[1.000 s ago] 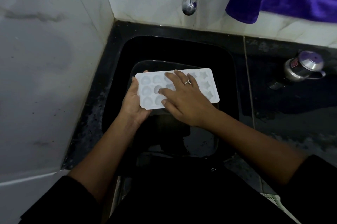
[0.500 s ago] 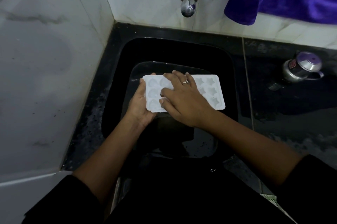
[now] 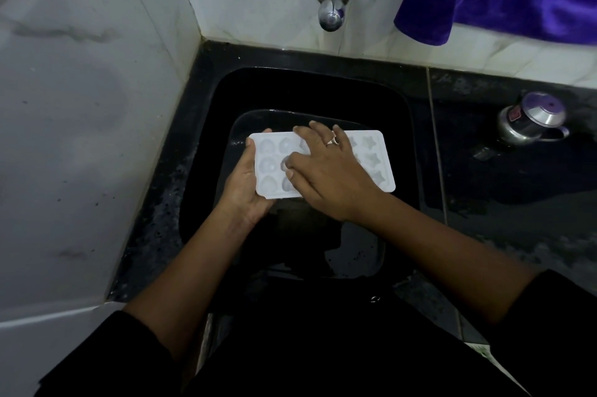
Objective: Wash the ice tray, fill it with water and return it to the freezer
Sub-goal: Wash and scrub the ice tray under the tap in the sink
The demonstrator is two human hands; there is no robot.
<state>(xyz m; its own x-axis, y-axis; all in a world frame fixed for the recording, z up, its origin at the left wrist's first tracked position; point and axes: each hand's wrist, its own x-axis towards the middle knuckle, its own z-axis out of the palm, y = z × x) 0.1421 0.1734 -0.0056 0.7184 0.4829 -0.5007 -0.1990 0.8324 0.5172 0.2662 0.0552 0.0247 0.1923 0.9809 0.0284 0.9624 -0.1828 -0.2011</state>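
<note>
The ice tray point(image 3: 371, 157), held over the sink point(image 3: 323, 86) with its end gripped in the left hand point(image 3: 242, 186), lies under the right hand point(image 3: 326, 177), whose spread fingers should probably rub into every cell

No text can be read — the steel jug point(image 3: 529, 122) bears a red label point(image 3: 515, 113) (too blurred).

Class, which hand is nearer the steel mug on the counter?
Right. The right hand lies on the ice tray, left of the steel mug; the left hand grips the tray's farther end.
</note>
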